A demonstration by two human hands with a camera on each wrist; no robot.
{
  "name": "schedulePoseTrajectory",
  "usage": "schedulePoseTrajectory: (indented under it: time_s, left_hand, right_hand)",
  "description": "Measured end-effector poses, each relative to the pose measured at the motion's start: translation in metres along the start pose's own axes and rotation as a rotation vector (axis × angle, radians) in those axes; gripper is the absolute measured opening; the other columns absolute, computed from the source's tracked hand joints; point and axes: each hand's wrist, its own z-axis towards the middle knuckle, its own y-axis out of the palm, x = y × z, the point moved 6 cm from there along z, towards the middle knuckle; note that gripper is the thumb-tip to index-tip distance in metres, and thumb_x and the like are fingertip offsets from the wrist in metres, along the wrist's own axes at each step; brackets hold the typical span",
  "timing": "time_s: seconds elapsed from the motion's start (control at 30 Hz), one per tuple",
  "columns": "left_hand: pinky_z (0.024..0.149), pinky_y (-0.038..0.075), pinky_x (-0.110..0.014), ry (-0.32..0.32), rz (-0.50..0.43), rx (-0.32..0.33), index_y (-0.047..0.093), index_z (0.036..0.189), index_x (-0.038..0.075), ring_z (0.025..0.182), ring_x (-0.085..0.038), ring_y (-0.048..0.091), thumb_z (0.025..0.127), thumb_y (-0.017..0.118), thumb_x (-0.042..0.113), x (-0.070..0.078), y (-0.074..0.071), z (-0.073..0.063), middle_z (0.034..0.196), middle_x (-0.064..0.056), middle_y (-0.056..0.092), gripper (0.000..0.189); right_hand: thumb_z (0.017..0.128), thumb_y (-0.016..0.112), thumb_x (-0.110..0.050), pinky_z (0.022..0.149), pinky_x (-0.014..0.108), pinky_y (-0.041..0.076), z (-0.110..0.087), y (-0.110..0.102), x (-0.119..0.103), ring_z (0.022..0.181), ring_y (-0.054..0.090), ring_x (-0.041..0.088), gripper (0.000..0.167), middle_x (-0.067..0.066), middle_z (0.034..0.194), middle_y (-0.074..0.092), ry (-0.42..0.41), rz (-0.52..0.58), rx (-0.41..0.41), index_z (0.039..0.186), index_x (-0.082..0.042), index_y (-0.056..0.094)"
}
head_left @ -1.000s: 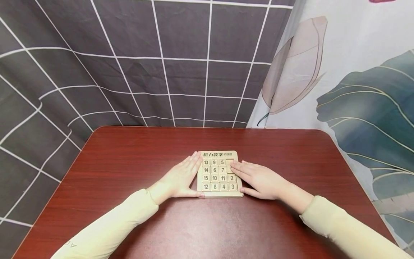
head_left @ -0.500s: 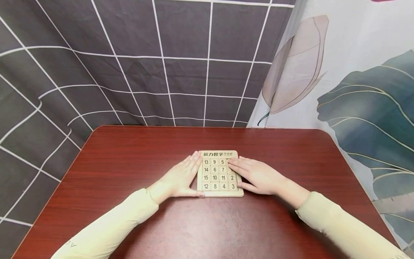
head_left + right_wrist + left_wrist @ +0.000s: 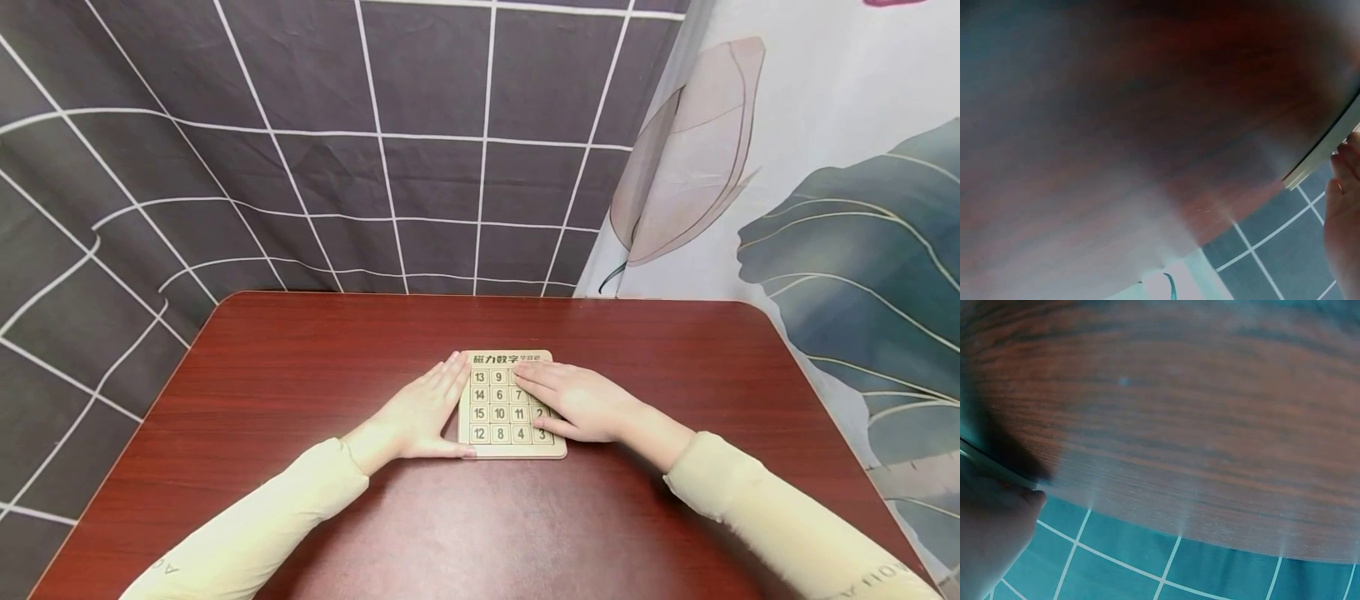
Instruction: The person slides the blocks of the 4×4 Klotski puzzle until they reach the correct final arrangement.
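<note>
A pale wooden sliding number puzzle (image 3: 517, 452) lies flat on the table, with Chinese print along its far edge and rows of square number tiles (image 3: 499, 414). My left hand (image 3: 415, 410) rests at its left side, fingers straight along the frame and thumb touching the near left corner. From the right, my right hand (image 3: 588, 402) lies over the upper right tiles with extended fingers, its thumb near the 2 and 3. Those fingers hide the 5 and the tile spaces at upper right. The right wrist view catches only part of the hand beside the puzzle's edge (image 3: 1322, 153).
The reddish-brown wooden table (image 3: 337, 333) has rounded far corners. Behind it hangs a dark grey curtain (image 3: 427, 179) with white grid lines. A white curtain (image 3: 697, 175) with a leaf pattern hangs at the right.
My right hand has moved left across the puzzle, first off the right column and now covering the 5 tile. The 1 tile came into view, then got covered. My left hand stays put.
</note>
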Motion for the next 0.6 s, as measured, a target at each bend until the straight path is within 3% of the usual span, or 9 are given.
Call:
schedulePoseTrajectory:
  time_s: [0.33,0.6]
  left_hand:
    - [0.136,0.021,-0.046,0.006,0.011,0.018,0.019,0.166,-0.009,0.166,-0.039,0.014,0.089,0.063,0.078,-0.001,0.0,0.0,0.176,-0.027,0.012,0.124]
    - [0.136,0.022,-0.046,0.005,-0.009,0.02,0.019,0.166,-0.009,0.166,-0.039,0.015,0.089,0.064,0.077,0.0,0.002,0.001,0.176,-0.027,0.013,0.124]
  right_hand:
    - [0.102,0.068,-0.04,0.126,0.05,0.043,-0.025,-0.005,0.008,0.152,0.05,0.032,0.068,0.012,0.163,0.052,0.031,0.01,0.033,0.155,-0.001,0.053]
    - [0.101,0.068,-0.041,0.125,0.049,0.043,-0.018,-0.005,0.006,0.151,0.05,0.031,0.068,0.012,0.162,0.053,0.024,-0.007,0.051,0.155,-0.002,0.053]
